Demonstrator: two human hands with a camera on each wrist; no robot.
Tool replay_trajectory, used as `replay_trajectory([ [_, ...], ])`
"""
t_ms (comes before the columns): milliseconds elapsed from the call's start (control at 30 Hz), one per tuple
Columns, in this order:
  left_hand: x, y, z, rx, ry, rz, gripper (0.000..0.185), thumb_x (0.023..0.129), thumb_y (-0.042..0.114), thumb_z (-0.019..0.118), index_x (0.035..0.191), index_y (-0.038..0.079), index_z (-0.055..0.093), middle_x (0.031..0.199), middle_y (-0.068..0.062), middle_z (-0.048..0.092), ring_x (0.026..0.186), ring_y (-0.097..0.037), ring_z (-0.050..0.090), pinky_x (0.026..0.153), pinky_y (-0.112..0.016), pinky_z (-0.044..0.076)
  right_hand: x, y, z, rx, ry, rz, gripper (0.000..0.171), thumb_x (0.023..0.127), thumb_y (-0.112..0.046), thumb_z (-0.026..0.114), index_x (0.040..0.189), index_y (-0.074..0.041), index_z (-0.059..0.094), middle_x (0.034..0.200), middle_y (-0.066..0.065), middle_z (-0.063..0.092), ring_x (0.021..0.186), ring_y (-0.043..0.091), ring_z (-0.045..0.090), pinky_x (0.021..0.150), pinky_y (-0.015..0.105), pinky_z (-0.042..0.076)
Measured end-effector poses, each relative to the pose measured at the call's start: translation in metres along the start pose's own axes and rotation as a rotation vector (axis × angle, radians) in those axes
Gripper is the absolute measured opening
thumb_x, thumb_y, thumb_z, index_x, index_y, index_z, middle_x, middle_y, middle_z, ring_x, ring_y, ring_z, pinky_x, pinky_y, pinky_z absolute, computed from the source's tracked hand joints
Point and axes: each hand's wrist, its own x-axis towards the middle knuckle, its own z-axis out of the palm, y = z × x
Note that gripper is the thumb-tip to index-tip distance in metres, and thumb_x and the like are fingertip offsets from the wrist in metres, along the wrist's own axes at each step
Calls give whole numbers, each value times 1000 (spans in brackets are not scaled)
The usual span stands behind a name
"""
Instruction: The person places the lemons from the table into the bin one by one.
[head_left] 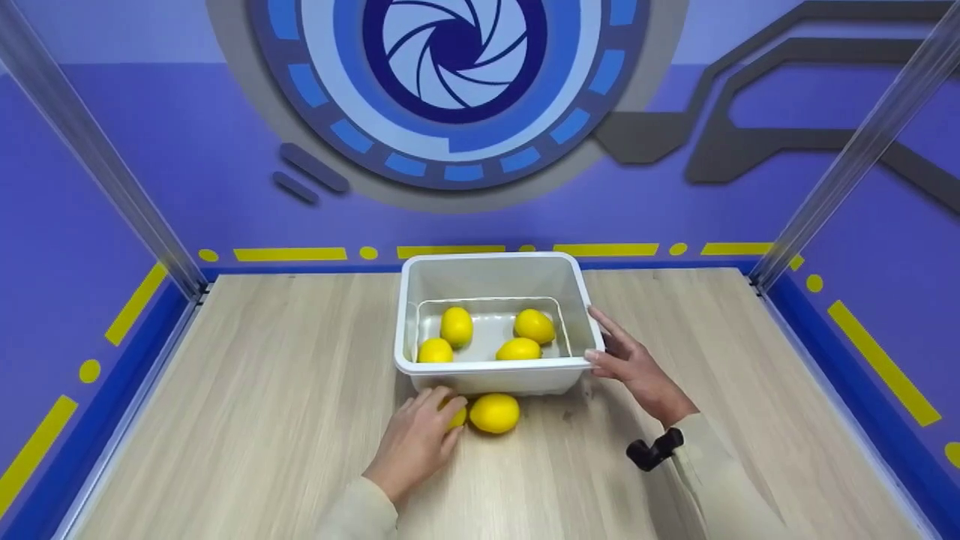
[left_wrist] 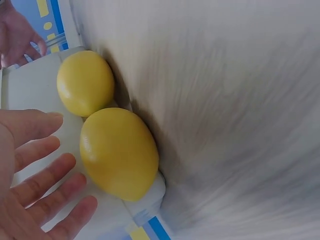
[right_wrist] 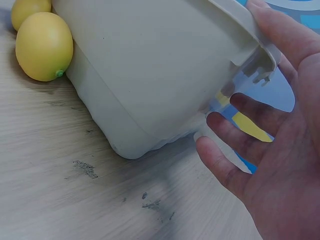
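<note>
The left hand [head_left: 416, 442] cups a smooth yellow lemon [left_wrist: 118, 153] (fingers loosely spread, not clamped). The right hand [head_left: 634, 365], fingers relaxed, touches the white bin [head_left: 427, 281].

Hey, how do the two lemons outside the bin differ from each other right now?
The lemon under the left hand is mostly hidden by that hand, whose fingers rest over it; the other lemon lies fully in view, untouched. The covered one sits left, the bare one right. Both are yellow, on the table, against the white bin.
</note>
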Motion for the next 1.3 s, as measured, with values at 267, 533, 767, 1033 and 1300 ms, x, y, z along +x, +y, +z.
replay_trajectory([
  [267,0,-3,4,14,-19,-5,31,87,28,70,116,18,66,111,0,61,98,-18,57,80,-40,54,0,-1,0,2,3,13,70,92,-36,64,149,-46,25,161,11,20,142,33,35,103,44,48],
  [533,-1,-4,6,36,-55,-19,33,86,26,71,116,17,66,112,-1,61,101,-20,56,83,-42,53,-1,0,0,-12,2,5,69,92,-36,63,149,-47,25,161,10,21,143,32,34,105,46,46],
  [767,-3,-5,7,12,-116,-49,38,83,28,74,118,16,66,120,-5,60,109,-23,55,89,-44,52,-1,-1,1,-23,4,-6,68,94,-33,62,149,-46,25,160,11,23,142,33,36,104,46,47],
  [1033,-5,-6,6,-6,-171,-49,44,81,30,77,121,15,65,124,-8,59,109,-27,57,88,-46,53,-2,-1,1,-16,-2,-15,67,95,-29,61,149,-46,25,161,11,22,142,33,36,102,44,48],
  [1300,-6,-7,6,-23,-172,-32,52,74,13,81,123,16,64,125,-8,57,112,-28,55,88,-46,53,-2,-1,0,-11,-7,-17,68,94,-32,62,149,-46,25,161,10,22,141,33,37,103,43,48],
])
